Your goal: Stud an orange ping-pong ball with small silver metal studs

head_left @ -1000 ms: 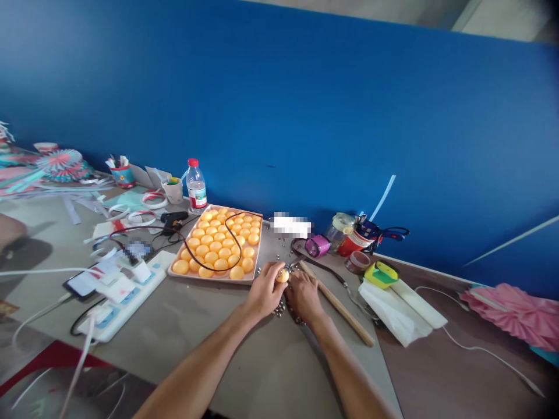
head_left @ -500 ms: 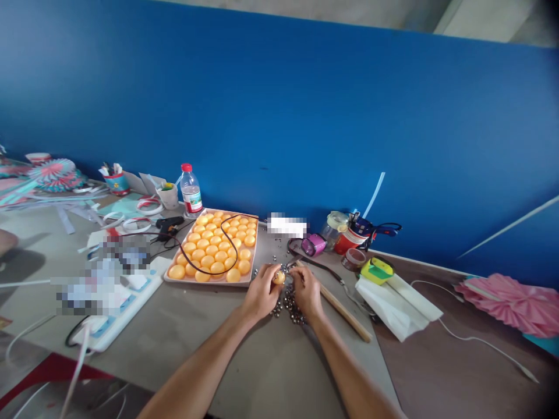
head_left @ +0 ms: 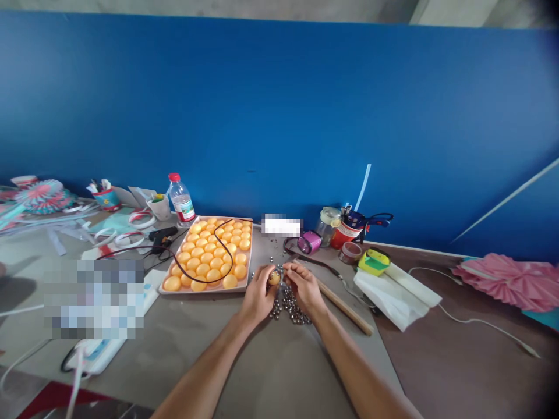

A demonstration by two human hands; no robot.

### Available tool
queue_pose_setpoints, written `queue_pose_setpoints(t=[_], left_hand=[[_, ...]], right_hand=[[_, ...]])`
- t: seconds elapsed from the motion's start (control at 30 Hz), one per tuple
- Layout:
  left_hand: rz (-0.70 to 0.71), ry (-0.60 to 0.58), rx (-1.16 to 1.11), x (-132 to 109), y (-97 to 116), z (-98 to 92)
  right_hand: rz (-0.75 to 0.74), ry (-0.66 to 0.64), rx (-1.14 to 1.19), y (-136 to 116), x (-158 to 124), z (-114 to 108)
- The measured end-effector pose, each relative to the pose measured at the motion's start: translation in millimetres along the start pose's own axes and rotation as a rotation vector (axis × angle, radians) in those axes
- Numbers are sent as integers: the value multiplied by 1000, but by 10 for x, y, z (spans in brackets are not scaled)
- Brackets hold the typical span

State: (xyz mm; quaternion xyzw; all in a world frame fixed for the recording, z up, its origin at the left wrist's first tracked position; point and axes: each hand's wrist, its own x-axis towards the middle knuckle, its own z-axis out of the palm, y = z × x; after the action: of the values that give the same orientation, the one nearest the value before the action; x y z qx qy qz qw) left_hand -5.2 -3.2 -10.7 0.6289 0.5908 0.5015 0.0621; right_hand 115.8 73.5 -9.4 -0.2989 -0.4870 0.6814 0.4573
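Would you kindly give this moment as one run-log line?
left hand: holds orange ball; right hand: close beside ball, contents unclear; small shiny pieces: loose on table near hands; tray: orange balls

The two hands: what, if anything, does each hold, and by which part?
The left hand holds an orange ball around its left side. The right hand is beside the ball; whether that hand holds anything cannot be told.

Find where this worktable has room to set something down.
Grey tabletop lies open between power strip and left forearm, and between both forearms. Brown tabletop lies open before white paper. Crowded: shiny bits between left hand and right hand; bottle, jar and cup along blue partition.
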Motion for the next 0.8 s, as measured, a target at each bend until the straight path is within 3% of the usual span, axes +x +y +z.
queue_pose_setpoints(t=[0.27, 0.8], left_hand=[[-45, 7, -12, 12, -26, 1], [-39, 19, -8, 12, -51, -4]], right_hand=[[46, -51, 107, -46, -44, 66], [20, -61, -77, -36, -42, 80]])
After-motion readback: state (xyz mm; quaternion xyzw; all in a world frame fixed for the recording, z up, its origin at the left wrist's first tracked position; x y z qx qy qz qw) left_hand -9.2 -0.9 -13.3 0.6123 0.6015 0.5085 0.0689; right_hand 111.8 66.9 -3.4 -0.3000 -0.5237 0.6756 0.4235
